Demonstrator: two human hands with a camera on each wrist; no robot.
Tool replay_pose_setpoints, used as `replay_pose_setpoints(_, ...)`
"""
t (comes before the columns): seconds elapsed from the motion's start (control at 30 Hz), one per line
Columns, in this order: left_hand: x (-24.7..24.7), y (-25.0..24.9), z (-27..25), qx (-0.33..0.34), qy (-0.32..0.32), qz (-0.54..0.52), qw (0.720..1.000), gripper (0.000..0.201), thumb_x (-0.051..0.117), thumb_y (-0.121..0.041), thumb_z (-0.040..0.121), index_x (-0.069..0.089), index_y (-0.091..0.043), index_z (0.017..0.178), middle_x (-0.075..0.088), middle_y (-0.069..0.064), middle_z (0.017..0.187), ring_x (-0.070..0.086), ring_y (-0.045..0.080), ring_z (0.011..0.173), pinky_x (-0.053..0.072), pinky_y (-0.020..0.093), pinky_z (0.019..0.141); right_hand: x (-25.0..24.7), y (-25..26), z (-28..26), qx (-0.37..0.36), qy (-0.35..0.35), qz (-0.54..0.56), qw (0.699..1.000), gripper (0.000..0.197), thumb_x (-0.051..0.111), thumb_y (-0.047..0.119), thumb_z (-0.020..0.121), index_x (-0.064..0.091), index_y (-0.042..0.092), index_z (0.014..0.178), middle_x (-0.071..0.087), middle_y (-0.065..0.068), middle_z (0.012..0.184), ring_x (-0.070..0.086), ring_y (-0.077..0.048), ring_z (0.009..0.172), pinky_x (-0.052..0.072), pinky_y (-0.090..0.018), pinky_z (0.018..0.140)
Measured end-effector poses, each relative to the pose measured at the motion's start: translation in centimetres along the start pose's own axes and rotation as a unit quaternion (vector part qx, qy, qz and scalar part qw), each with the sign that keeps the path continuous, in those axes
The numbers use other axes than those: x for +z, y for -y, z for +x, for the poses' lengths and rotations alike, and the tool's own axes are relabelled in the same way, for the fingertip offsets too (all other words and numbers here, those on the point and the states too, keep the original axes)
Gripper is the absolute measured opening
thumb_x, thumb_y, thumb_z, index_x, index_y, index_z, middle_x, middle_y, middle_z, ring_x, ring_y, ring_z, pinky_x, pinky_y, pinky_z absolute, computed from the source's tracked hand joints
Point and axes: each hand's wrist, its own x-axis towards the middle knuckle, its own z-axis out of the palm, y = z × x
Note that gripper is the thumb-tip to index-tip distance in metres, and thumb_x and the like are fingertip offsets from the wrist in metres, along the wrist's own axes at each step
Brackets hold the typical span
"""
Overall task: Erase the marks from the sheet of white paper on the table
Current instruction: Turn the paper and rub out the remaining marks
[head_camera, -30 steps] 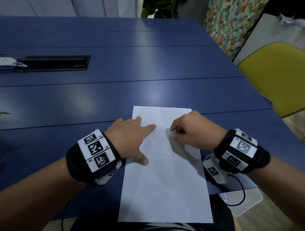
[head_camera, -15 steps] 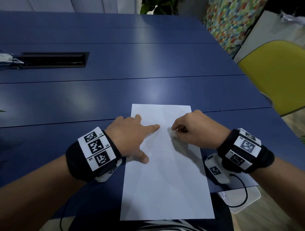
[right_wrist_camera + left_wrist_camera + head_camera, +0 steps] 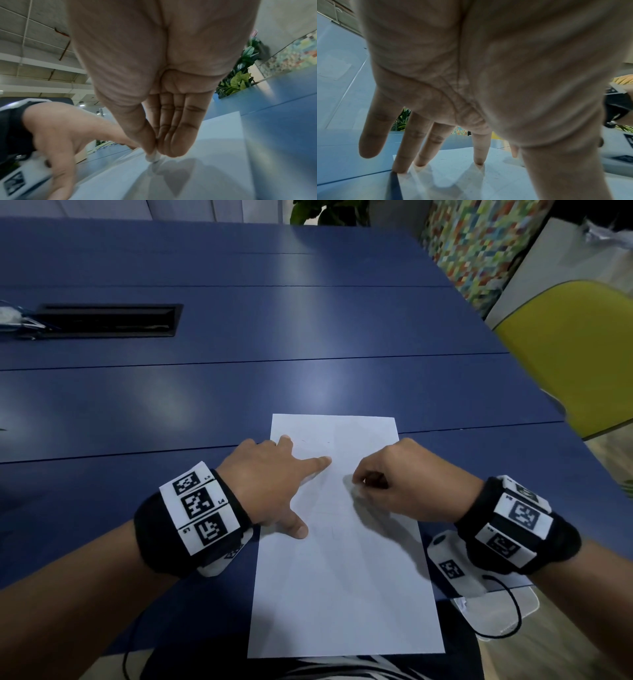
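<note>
White paper [image 3: 342, 577] — blue table [image 3: 239, 392] — yellow chair [image 3: 575, 347].

A yellow chair [image 3: 579, 354] stands beside the blue table [image 3: 239, 378].

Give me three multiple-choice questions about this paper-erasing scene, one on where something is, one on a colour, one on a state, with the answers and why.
1. Where do the left hand's fingertips rest?
A. on the sheet of white paper, near its left edge
B. on the yellow chair
C. in the black cable slot

2. What colour is the table?
A. white
B. blue
C. green

3. What is the right hand doing?
A. lying flat and spread
B. raised clear of the paper, holding nothing
C. pinching a small white eraser against the paper

Answers: A, the left wrist view shows straight fingertips pressing the sheet; B, the head view shows a dark blue top around the paper; C, the right wrist view shows thumb and fingers closed on a white piece that touches the sheet.
</note>
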Motion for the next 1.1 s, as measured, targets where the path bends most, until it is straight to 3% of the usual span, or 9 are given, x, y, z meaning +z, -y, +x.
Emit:
replay_pose_setpoints(0.17,0.1,0.0,-0.1,0.0,-0.002,-0.006,1.0,0.113,0.066,-0.085,0.074,-0.001,-0.054,0.16,0.042,0.007,0.132,0.051,0.027,0.117,0.03,0.038,0.08,-0.8,-1.7,0.5,0.053,-0.041,-0.009,0.998,0.018,0.065,0.026,0.091,0.078,0.025,0.104,0.075,0.013,0.082,0.068,-0.002,0.079,0.059,-0.028,0.075)
replay_pose_setpoints(0.33,0.1,-0.1,0.0,-0.001,-0.001,-0.005,1.0,0.113,0.066,-0.084,0.074,-0.001,-0.054,0.16,0.042,0.007,0.135,0.05,0.027,0.119,0.03,0.037,0.082,-0.1,-0.1,-0.5,0.003,0.004,-0.006,1.0,0.018,0.063,0.027,0.091,0.077,0.027,0.103,0.075,0.013,0.084,0.068,-0.006,0.079,0.058,-0.027,0.073)
replay_pose_setpoints(0.5,0.0,-0.1,0.0,0.001,0.0,-0.002,1.0,0.113,0.065,-0.085,0.074,-0.002,-0.054,0.16,0.042,0.007,0.134,0.051,0.027,0.118,0.031,0.038,0.081,-0.8,-1.2,-0.1,0.043,-0.037,-0.017,0.998,0.018,0.064,0.026,0.091,0.078,0.024,0.103,0.075,0.012,0.081,0.068,-0.004,0.078,0.058,-0.028,0.075)
replay_pose_setpoints(0.63,0.1,0.0,0.0,-0.001,0.001,0.002,1.0,0.113,0.065,-0.085,0.075,-0.003,-0.054,0.16,0.041,0.008,0.136,0.05,0.027,0.12,0.031,0.038,0.082,-0.3,0.1,-0.8,0.012,0.007,-0.012,1.0,0.018,0.063,0.026,0.091,0.077,0.026,0.102,0.074,0.013,0.082,0.067,-0.005,0.077,0.058,-0.028,0.073)
replay_pose_setpoints(0.73,0.1,-0.1,0.1,0.0,-0.001,0.005,1.0,0.114,0.064,-0.086,0.074,-0.004,-0.053,0.16,0.041,0.008,0.137,0.05,0.028,0.12,0.031,0.039,0.083,-0.9,-0.5,-0.3,0.041,-0.002,-0.024,0.999,0.02,0.063,0.026,0.09,0.077,0.026,0.104,0.074,0.013,0.082,0.066,-0.005,0.078,0.058,-0.029,0.074)
replay_pose_setpoints(0.8,0.2,0.0,0.1,0.0,-0.002,0.006,1.0,0.114,0.064,-0.086,0.074,-0.004,-0.054,0.159,0.041,0.008,0.136,0.049,0.028,0.12,0.031,0.039,0.083,-0.8,-0.6,-0.1,0.056,-0.015,-0.029,0.998,0.022,0.061,0.025,0.089,0.076,0.025,0.106,0.072,0.013,0.082,0.066,-0.007,0.079,0.059,-0.032,0.075)
replay_pose_setpoints(0.93,0.3,0.0,0.1,0.002,-0.005,0.006,1.0,0.114,0.065,-0.086,0.073,-0.003,-0.054,0.159,0.042,0.008,0.136,0.05,0.028,0.121,0.031,0.039,0.084,0.4,1.8,-0.3,0.001,0.025,-0.051,0.998,0.021,0.054,0.023,0.09,0.073,0.023,0.1,0.071,0.007,0.084,0.063,-0.016,0.082,0.057,-0.037,0.074)
replay_pose_setpoints(1.1,0.2,0.0,0.0,0.001,-0.005,0.006,1.0,0.113,0.065,-0.086,0.073,-0.001,-0.053,0.159,0.043,0.007,0.133,0.051,0.028,0.118,0.035,0.04,0.087,-0.3,1.2,1.4,0.027,-0.004,-0.042,0.999,0.022,0.056,0.02,0.09,0.075,0.02,0.102,0.071,0.006,0.082,0.062,-0.017,0.084,0.057,-0.037,0.076)
